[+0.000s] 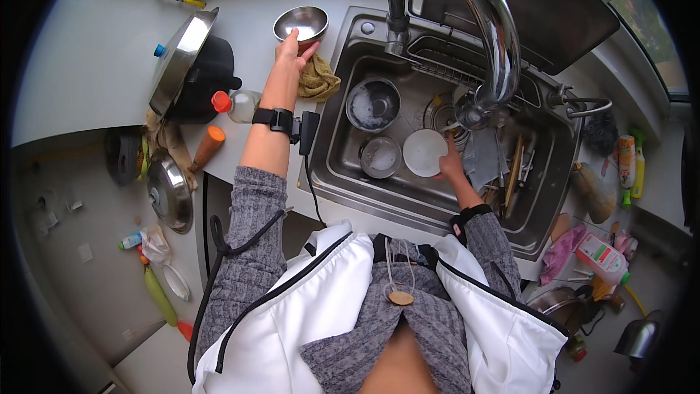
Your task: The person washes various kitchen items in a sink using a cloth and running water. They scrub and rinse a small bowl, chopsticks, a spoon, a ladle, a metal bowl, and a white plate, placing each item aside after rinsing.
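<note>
My left hand (295,53) grips the near rim of a stainless steel bowl (302,23) over the counter left of the sink. A crumpled olive cloth (318,79) lies just below that hand. Inside the steel sink (342,161), my right hand (450,161) holds a small white dish (424,152) by its right edge. Beside the dish are a soapy metal bowl (361,106) and a smaller clear bowl (381,157) with suds. Glassware (439,115) lies behind the dish, partly hidden by the faucet. Chopsticks and other utensils (514,175) rest at the sink's right.
A chrome faucet (500,38) arches over the sink, with a wire rack (448,74) behind. Left stand a black pot (210,76) with a tilted lid, a red-capped bottle (243,105) and a carrot (209,145). Several cleaning bottles and a pink cloth (563,251) are at the right.
</note>
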Demonstrator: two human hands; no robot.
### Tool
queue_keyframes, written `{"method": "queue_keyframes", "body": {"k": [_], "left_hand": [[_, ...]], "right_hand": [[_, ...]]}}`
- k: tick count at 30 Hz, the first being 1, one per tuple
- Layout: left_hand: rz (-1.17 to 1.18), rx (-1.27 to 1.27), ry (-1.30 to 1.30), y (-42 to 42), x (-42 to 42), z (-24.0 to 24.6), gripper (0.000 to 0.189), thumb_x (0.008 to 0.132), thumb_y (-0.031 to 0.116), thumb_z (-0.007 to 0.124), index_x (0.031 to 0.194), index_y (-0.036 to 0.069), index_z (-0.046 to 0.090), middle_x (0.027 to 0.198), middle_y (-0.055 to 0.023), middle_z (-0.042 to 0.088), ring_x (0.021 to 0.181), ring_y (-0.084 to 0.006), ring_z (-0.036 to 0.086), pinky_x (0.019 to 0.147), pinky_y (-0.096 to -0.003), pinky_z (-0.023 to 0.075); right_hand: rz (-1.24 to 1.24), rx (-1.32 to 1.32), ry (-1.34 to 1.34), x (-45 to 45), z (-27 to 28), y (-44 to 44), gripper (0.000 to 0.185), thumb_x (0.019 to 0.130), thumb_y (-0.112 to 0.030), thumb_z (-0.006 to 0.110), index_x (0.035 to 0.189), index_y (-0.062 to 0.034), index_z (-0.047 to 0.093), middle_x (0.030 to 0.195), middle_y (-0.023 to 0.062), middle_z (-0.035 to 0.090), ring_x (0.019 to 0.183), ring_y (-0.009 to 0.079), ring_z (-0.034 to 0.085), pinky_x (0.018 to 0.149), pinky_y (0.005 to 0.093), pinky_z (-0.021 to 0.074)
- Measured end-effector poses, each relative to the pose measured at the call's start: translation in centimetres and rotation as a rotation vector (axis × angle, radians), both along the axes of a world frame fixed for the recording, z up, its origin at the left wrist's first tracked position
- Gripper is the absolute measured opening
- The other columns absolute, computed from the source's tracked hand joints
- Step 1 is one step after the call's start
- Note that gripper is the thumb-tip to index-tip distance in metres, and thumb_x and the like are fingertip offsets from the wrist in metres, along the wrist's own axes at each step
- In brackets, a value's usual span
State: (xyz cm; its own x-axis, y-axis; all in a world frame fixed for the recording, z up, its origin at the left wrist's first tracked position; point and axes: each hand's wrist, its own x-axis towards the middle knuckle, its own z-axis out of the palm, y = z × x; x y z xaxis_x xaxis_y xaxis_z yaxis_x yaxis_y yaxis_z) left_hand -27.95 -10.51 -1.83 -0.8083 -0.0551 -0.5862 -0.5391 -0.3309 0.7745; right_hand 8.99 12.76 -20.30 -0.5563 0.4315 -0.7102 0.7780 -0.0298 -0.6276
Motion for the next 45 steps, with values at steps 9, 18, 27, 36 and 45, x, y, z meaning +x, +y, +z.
{"method": "queue_keyframes", "body": {"k": [9, 18, 27, 36, 45], "left_hand": [[0.139, -0.562, 0.105, -0.3, 2.7, -0.2, 0.060, 0.072, 0.009, 0.068, 0.121, 0.000, 0.035, 0.125, -0.0181, 0.028, 0.110, -0.0316, 0.044, 0.089, -0.0455, 0.0442], [-0.127, -0.456, 0.680, 0.1, 11.5, 1.4, 0.027, 0.077, -0.001, 0.057, 0.103, 0.001, 0.052, 0.107, -0.0097, 0.052, 0.100, -0.0184, 0.051, 0.087, -0.0299, 0.0424], [-1.689, -0.463, 1.007, 10.1, 28.1, -2.7, 0.060, 0.080, 0.018, 0.057, 0.134, 0.002, 0.037, 0.135, -0.0165, 0.044, 0.128, -0.0306, 0.038, 0.110, -0.0456, 0.0218], [-1.727, -1.044, 1.089, 13.2, 27.2, -4.9, 0.071, 0.066, 0.020, 0.066, 0.131, 0.006, 0.039, 0.137, -0.0177, 0.038, 0.132, -0.0315, 0.031, 0.110, -0.0558, 0.0092], [-1.644, -1.032, 1.400, 11.5, 26.5, -3.2, 0.063, 0.072, 0.017, 0.066, 0.129, 0.011, 0.041, 0.125, -0.0125, 0.052, 0.123, -0.0296, 0.042, 0.108, -0.0584, 0.0128]], "right_hand": [[0.274, 0.436, 0.129, 0.4, 1.8, -0.2, 0.081, 0.068, 0.005, 0.040, 0.143, -0.0235, 0.029, 0.142, 0.0388, 0.010, 0.120, 0.0534, 0.036, 0.093, 0.0460, 0.0428], [-0.294, -0.292, 0.137, -0.7, 10.4, 2.3, 0.069, 0.075, 0.008, 0.032, 0.138, -0.0208, 0.027, 0.134, 0.0115, 0.039, 0.113, 0.0436, 0.048, 0.063, 0.0579, 0.0559], [-0.463, -0.509, 0.430, -2.6, 13.5, 2.4, 0.050, 0.087, -0.012, 0.052, 0.134, -0.0157, 0.037, 0.124, 0.0082, 0.049, 0.108, 0.0245, 0.052, 0.078, 0.0436, 0.0495], [-0.722, -0.297, 0.524, -3.8, 13.2, 1.8, 0.047, 0.078, -0.009, 0.054, 0.124, -0.0053, 0.049, 0.116, 0.0142, 0.055, 0.106, 0.0240, 0.052, 0.088, 0.0326, 0.0426], [-0.494, 0.213, 0.220, -4.7, 11.6, 2.4, 0.049, 0.078, -0.018, 0.053, 0.127, -0.0173, 0.047, 0.127, 0.0240, 0.042, 0.113, 0.0412, 0.046, 0.096, 0.0451, 0.0381]]}}
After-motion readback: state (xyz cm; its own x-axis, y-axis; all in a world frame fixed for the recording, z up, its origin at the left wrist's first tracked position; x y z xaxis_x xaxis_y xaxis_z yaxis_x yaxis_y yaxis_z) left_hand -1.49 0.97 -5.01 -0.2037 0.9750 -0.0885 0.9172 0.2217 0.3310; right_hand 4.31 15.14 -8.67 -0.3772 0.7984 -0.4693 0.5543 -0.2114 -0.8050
